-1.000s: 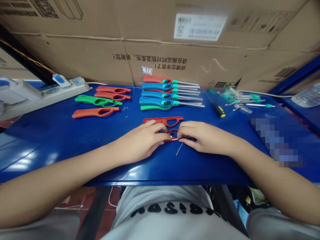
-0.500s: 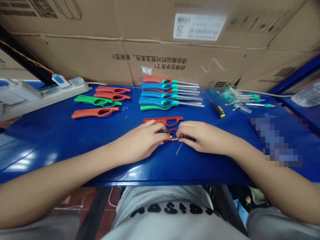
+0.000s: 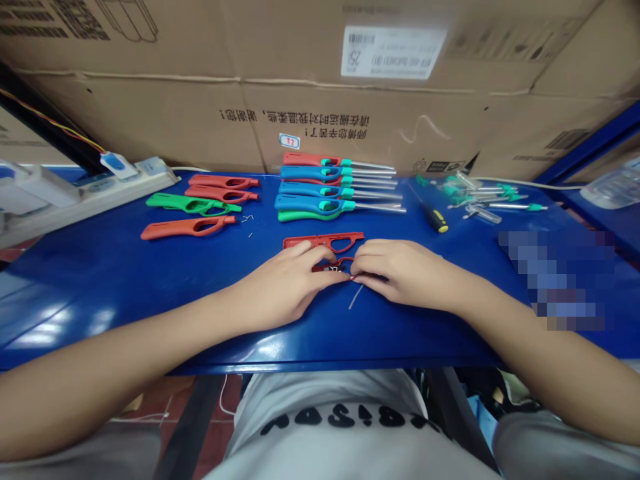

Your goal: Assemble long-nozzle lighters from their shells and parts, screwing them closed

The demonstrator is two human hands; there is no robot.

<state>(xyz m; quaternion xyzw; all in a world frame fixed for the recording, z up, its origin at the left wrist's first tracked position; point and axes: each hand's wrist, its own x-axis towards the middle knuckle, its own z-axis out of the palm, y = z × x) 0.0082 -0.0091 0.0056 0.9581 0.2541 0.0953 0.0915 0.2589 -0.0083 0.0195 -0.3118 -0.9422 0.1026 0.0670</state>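
Observation:
My left hand point(image 3: 295, 283) is closed on a red lighter half-shell point(image 3: 321, 268), thumb and index finger pinched at its near edge. Small pale and dark parts show inside the shell. At the shell's right end, my right hand point(image 3: 397, 270) pinches it with bent fingers, which hide most of that end. A thin, pale strip or tube point(image 3: 355, 297) sticks out below the right fingertips toward me. Just behind my hands lies another red half-shell point(image 3: 323, 241), its hollow side up, with my left knuckles close to it.
Lighters with metal tubes point(image 3: 320, 203) are stacked at the back. Red and green handle shells point(image 3: 187, 228) lie left, beside tiny metal pins point(image 3: 249, 218). To the right are a screwdriver point(image 3: 436, 219) and green-tipped tube parts point(image 3: 493, 197). A power strip point(image 3: 150, 177) borders the left.
My left thumb and index finger have slid right along the shell, close to the right fingertips. More of the shell's inside shows between the fingers. The view has shifted slightly.

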